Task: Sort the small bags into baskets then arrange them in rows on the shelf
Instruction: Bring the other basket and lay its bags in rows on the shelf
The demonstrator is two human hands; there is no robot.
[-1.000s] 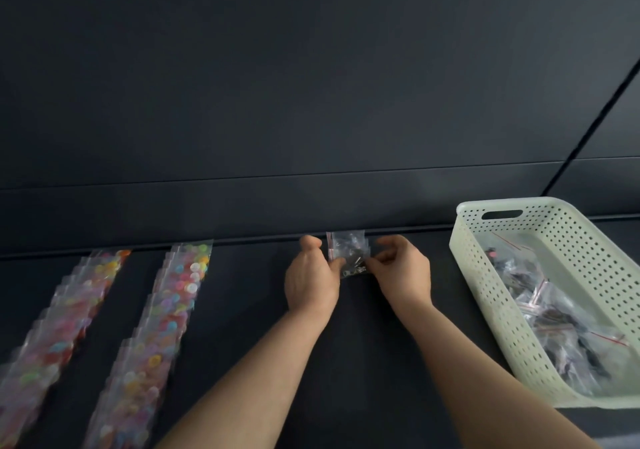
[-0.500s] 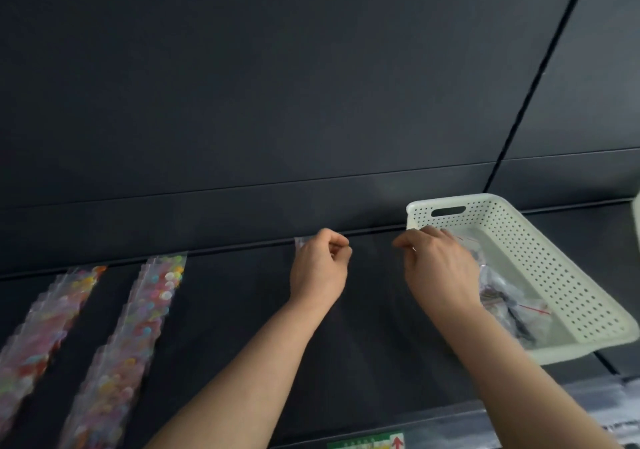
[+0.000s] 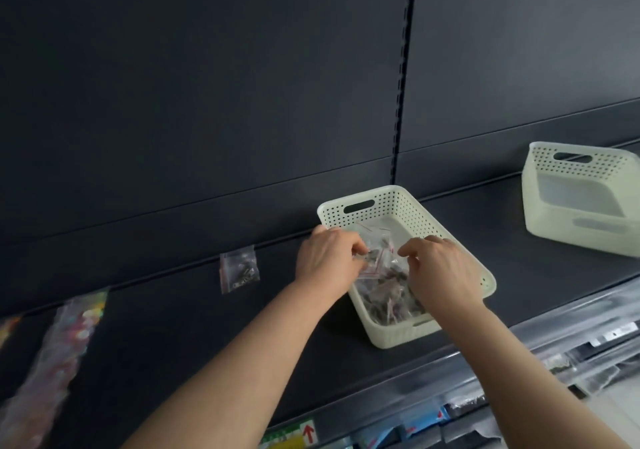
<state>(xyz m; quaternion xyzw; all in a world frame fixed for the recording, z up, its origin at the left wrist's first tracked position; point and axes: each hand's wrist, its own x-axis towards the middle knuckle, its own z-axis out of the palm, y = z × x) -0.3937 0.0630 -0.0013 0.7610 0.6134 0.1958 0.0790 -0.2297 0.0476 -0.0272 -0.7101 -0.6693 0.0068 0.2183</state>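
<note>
A cream perforated basket (image 3: 398, 202) stands on the dark shelf (image 3: 180, 330) and holds several small clear bags of dark metal parts (image 3: 388, 304). Both my hands are over it. My left hand (image 3: 329, 261) pinches one small clear bag (image 3: 375, 252) with a red seal line, lifted above the pile. My right hand (image 3: 440, 272) hovers at the bag's right side with fingers curled; whether it grips the bag is unclear. One small bag of parts (image 3: 239, 268) leans against the shelf's back wall, left of the basket.
A second cream basket (image 3: 581, 199) stands on the shelf at the far right. Rows of bags with colourful beads (image 3: 65, 348) lie at the left. Below the shelf's front edge (image 3: 398, 389) is a lower shelf with more packets.
My left hand let go of the bag at the back wall and moved right into the basket. Both hands now meet over the basket with a new bag lifted. The view has swung right.
</note>
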